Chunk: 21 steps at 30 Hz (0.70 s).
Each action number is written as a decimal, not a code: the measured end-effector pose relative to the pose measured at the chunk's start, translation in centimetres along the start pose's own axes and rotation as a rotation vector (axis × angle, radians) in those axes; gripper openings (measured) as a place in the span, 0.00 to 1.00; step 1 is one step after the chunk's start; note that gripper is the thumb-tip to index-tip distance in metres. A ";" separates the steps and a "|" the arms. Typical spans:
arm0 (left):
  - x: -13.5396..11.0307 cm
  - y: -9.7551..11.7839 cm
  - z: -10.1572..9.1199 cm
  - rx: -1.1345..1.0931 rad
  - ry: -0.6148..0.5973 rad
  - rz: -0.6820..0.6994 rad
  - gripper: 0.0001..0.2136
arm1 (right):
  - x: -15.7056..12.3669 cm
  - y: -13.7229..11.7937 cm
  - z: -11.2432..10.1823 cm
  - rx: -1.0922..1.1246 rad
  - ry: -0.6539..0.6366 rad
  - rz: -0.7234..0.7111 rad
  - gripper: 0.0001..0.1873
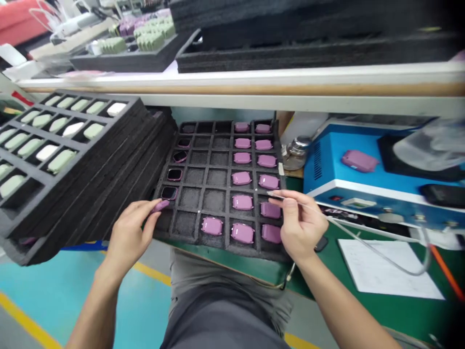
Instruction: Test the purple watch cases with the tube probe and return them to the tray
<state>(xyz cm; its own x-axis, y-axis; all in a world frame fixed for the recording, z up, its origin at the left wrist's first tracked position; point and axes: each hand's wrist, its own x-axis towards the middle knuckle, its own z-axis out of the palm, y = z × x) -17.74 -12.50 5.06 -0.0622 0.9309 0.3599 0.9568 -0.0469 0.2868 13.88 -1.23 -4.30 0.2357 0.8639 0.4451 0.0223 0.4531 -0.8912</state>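
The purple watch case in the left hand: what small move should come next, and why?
I would probably lower the purple watch case from the left hand into the front-left compartment of the black foam tray: it looks empty and lies close by, while a dark-screened watch sits just behind it.

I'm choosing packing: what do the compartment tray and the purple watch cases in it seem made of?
Compartment tray: probably foam, dark and matte; it looks grainy and porous.
Purple watch cases: likely molded plastic, smooth, low sheen; their even color suggests it, though coated metal is possible.
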 end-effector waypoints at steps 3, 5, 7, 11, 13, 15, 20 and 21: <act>3.1 5.3 3.5 -0.323 0.111 -0.091 0.13 | 0.0 0.2 0.0 -0.013 0.016 -0.015 0.09; 5.1 9.2 7.0 -0.614 0.038 -0.122 0.13 | 0.2 0.3 0.0 -0.016 0.010 -0.040 0.09; 6.5 12.2 10.3 -0.815 -0.035 -0.165 0.13 | 0.4 0.3 0.0 -0.015 -0.017 -0.060 0.09; 7.5 14.3 13.4 -0.952 -0.087 -0.240 0.12 | 1.0 0.1 0.1 0.015 -0.080 -0.098 0.08; 7.5 14.3 13.4 -0.985 -0.092 -0.257 0.13 | 1.1 0.0 0.0 0.018 -0.102 -0.125 0.08; 7.5 14.2 13.2 -1.010 -0.109 -0.267 0.13 | 1.2 -0.2 -0.1 -0.007 -0.116 -0.153 0.07; 7.4 14.4 13.1 -1.024 -0.116 -0.265 0.12 | 1.4 -0.3 -0.2 -0.072 -0.120 -0.187 0.08; 7.4 14.4 13.2 -1.025 -0.113 -0.261 0.12 | 1.4 -0.3 -0.2 -0.076 -0.121 -0.186 0.08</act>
<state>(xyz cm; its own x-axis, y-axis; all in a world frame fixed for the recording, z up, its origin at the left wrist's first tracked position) -0.63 -1.51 0.14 -0.1537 0.9820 0.1099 0.2178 -0.0749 0.9731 14.38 -0.23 -3.42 0.1024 0.7894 0.6052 0.1288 0.5928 -0.7950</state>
